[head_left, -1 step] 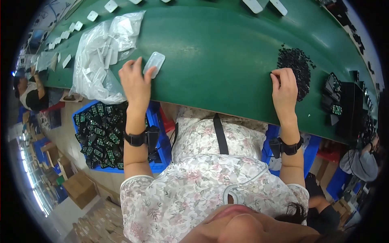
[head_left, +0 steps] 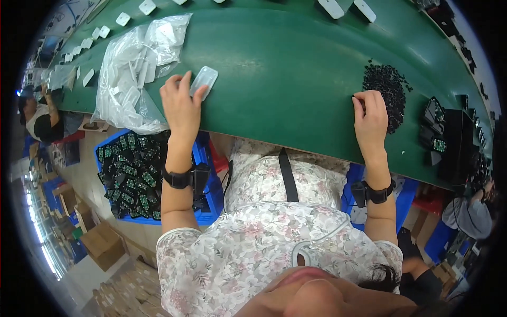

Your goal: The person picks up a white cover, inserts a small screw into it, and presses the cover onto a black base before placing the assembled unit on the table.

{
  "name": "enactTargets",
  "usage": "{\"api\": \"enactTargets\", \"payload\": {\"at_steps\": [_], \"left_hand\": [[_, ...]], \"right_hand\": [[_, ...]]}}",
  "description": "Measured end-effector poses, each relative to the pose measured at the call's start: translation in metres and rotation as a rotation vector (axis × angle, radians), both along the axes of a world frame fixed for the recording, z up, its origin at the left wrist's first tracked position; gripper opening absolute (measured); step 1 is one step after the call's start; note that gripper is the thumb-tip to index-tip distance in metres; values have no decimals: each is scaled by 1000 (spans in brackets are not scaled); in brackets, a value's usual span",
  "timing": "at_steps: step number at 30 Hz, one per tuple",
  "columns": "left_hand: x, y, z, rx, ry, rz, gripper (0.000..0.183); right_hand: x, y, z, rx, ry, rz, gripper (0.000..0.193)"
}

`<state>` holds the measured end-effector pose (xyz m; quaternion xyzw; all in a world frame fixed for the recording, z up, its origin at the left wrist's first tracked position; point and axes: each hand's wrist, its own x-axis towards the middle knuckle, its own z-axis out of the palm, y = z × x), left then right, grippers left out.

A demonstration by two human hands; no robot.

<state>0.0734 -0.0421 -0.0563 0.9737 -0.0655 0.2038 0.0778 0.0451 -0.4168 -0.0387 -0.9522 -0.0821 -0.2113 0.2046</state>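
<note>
Your left hand [head_left: 181,108] is over the left part of the green bench [head_left: 296,84]. Its fingers are spread, with the thumb set apart from the index finger. The translucent plastic tray [head_left: 206,82] lies flat on the bench just to the right of these fingers, and your thumb overlaps its lower left edge. Contact between thumb and tray cannot be confirmed.

Your right hand [head_left: 372,113] is at the left edge of the pile of small black parts [head_left: 388,84]. Its fingers are bent, with the thumb tip brought up to the index finger. You cannot tell whether a part is held between them. A black wrist strap [head_left: 378,194] is fitted to your right forearm, and a matching strap is fitted to your left.

To the left of your left hand, a clear plastic bag [head_left: 119,74] containing pale plastic pieces rests on the bench. Below the bench edge, a blue crate [head_left: 215,187] holds black housings with green circuit boards [head_left: 129,174]. Further black units [head_left: 434,113] stand to the right of the black pile. White cases [head_left: 331,8] are located along the far side of the bench.
</note>
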Motion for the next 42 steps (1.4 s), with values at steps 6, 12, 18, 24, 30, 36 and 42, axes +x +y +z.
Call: {"api": "enactTargets", "payload": {"at_steps": [6, 12, 18, 24, 30, 36, 42], "left_hand": [[13, 2, 8, -108, 120, -144, 36], [18, -13, 19, -299, 459, -1, 44], [13, -56, 21, -257, -42, -323, 24], [19, -125, 45, -848, 364, -438, 26], [38, -157, 46, -928, 309, -614, 21], [39, -168, 37, -1162, 455, -603, 21], [37, -168, 50, -1243, 630, -514, 21]], "right_hand": [[2, 14, 6, 248, 102, -29, 5], [8, 26, 11, 641, 294, 89, 10], [18, 42, 18, 1024, 513, 288, 12], [30, 51, 39, 1171, 527, 344, 16], [46, 51, 44, 928, 350, 333, 18], [47, 47, 49, 776, 317, 189, 11], [50, 41, 45, 738, 245, 136, 6]]}}
